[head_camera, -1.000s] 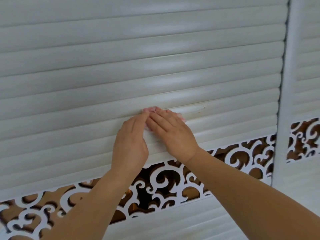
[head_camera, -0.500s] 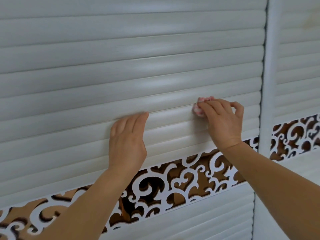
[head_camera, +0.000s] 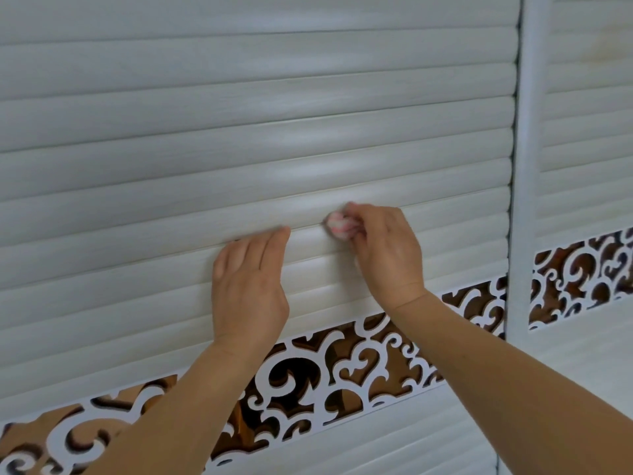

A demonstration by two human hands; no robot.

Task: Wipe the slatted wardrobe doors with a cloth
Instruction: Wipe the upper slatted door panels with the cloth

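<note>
Your right hand (head_camera: pixel 383 248) pinches the small bunched pink-and-white cloth (head_camera: pixel 338 225) against the pale slatted wardrobe door (head_camera: pixel 239 132); at its nine o'clock, your left hand (head_camera: pixel 248 286) presses flat, fingers straight.

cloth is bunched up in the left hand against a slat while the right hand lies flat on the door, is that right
Not quite: the hands are swapped. In the head view the right hand holds the bunched cloth against a slat, and the left hand lies flat on the door.
</note>
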